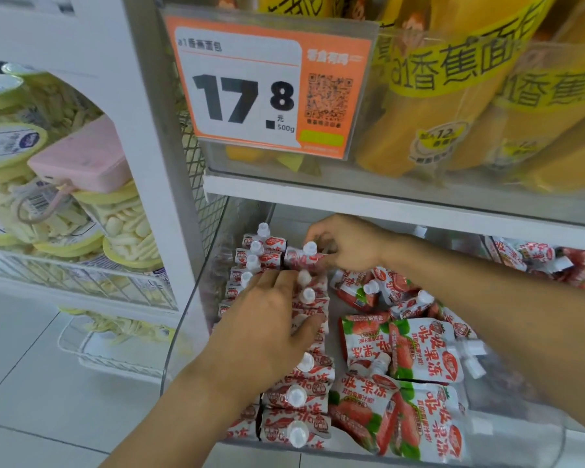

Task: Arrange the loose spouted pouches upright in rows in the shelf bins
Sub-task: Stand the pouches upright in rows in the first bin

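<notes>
Already two rows of pouches (299, 396) stand upright along the left side of the clear bin (183, 336), white caps up, running from the front edge toward the back. At the far end of the right-hand row, the right hand (347, 243) pinches one pouch (301, 258) near its cap, fingers curled round it, and holds it just behind the last standing pouch. The left hand (271, 319) lies flat across the middle of both rows, fingers straight and close together, pressing on the pouch tops with the thumb toward the right row.

To the right of the rows, loose pouches (416, 352) lie flat and overlapping in the same bin, strawberry print up, spouts pointing different ways. More of them sit in the next bin (554, 261) farther right.

Above, an orange price tag (267, 86) reading 17.8 hangs on the upper shelf, in front of yellow packs (453, 106). On the left rack, tubs (129, 231) with yellow lids are stacked, and a pink case (81, 157) rests on them.
</notes>
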The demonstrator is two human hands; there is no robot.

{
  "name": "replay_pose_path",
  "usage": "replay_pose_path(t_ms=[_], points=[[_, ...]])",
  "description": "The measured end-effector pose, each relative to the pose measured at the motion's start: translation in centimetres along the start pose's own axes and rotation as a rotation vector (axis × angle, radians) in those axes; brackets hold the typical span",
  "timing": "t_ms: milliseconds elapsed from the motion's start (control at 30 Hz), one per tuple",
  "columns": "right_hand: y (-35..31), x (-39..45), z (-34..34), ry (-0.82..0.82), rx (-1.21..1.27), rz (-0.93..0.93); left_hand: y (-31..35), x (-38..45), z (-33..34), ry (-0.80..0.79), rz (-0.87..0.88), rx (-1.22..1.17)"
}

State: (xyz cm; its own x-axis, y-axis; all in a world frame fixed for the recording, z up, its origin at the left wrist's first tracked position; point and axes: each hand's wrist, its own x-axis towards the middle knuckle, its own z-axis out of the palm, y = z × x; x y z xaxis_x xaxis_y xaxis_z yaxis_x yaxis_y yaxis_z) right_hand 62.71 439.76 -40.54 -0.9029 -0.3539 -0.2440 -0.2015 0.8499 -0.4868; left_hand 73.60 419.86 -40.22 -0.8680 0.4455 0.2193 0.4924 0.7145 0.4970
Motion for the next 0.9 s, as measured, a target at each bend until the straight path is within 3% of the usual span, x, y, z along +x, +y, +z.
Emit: replay_pose_path(t_ms=[267,367,400,500,600,733,900], points=[[0.7,-0.9,-1.0,-0.251,0.327,0.067,-0.3,2.3,0.4,0.025,-0.031,-0.068],[1.5,-2.0,-2.0,-0.24,0.537,0.153,-0.3,3.7,0.7,-0.009,0.001,-0.075],[1.7,-2.3,-2.2,-0.219,0.511,0.153,-0.4,4.1,0.8,-0.04,0.006,-0.063],[2.3,-3.1,-2.5,-0.124,0.11,0.123,-0.8,4.7,1.0,-0.124,0.005,-0.013],[2.4,-3.5,-2.4,-0.158,-0.112,0.138,-1.0,4.5,0.9,-0.11,0.026,-0.019],[2.0,-3.1,-1.6,-0.112,-0.291,0.162,-1.2,4.1,0.8,-0.097,0.044,-0.038],[1.6,-3.1,-0.7,-0.04,-0.304,0.236,-1.2,4.0,0.8,-0.108,0.04,-0.035]])
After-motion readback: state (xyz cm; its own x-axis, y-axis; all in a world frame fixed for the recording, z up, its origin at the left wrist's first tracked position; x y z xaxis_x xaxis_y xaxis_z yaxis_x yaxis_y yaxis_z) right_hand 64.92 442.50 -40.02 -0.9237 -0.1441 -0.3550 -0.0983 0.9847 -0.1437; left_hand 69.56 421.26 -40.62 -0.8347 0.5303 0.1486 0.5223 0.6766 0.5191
